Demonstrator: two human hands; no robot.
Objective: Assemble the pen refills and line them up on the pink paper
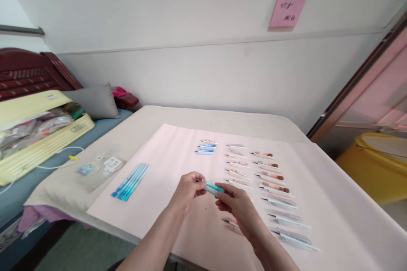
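Both hands hold a slim teal-and-white pen [212, 188] above the pink sheet, a little nearer than the middle. My left hand [190, 185] pinches its left end between thumb and fingers. At the other end, my right hand [234, 199] grips the pen with its thumb and fingers closed. To the right of the hands lie several dark-tipped pens in columns, among them a brown-ended pen [274, 188] and a pale pen [294, 238]. Beyond the hands is a small group with a blue pen [206, 151]. Part of the nearer column is hidden behind my right hand.
A fan of blue-teal sticks [132, 182] lies on the sheet [165, 152] at left. Clear plastic bags [104, 169] rest on the beige table cover [73, 203]. Farther left is an open yellow box [70, 133]. A yellow bin [372, 169] stands at right, a wall [190, 76] behind.
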